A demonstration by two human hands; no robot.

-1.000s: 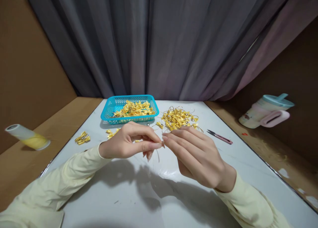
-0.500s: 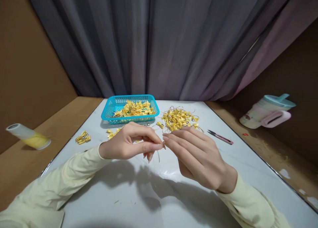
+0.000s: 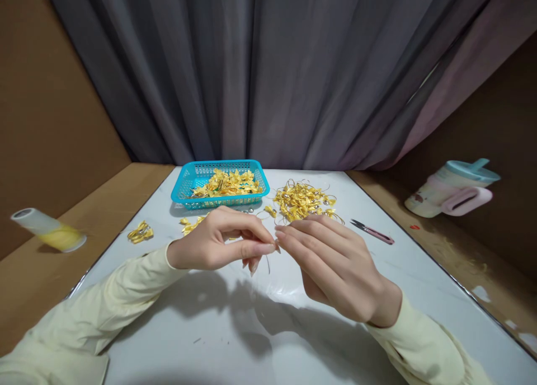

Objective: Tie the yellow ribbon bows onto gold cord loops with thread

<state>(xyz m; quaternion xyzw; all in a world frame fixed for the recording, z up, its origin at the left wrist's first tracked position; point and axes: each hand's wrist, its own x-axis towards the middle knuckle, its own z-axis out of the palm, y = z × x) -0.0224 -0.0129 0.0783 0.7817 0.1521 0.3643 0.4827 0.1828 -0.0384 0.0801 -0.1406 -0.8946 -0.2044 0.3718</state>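
My left hand (image 3: 226,239) is closed in a pinch, thumb against forefinger, above the white tabletop. A thin cord (image 3: 268,265) hangs down from those fingertips. Meeting them from the other side, my right hand (image 3: 339,267) has its fingers pressed together and bent. Its own fingers hide whatever lies inside it. Beyond the hands is a pile of yellow ribbon pieces (image 3: 298,200) with thin cords and small silvery bells or beads. More yellow ribbon pieces (image 3: 191,225) lie partly behind my left hand.
A blue basket (image 3: 178,193) holding yellow pieces stands at the back. Pink-handled thread snips (image 3: 372,231) lie on the right, with a lidded tumbler (image 3: 453,188) farther out. At left are a small ribbon bundle (image 3: 141,232) and a yellow-and-white cylinder (image 3: 50,231). A grey curtain (image 3: 277,83) closes the back.
Almost nothing differs. Both hands keep the same place and grip, with fingertips still together; the cord still hangs from my left fingers.
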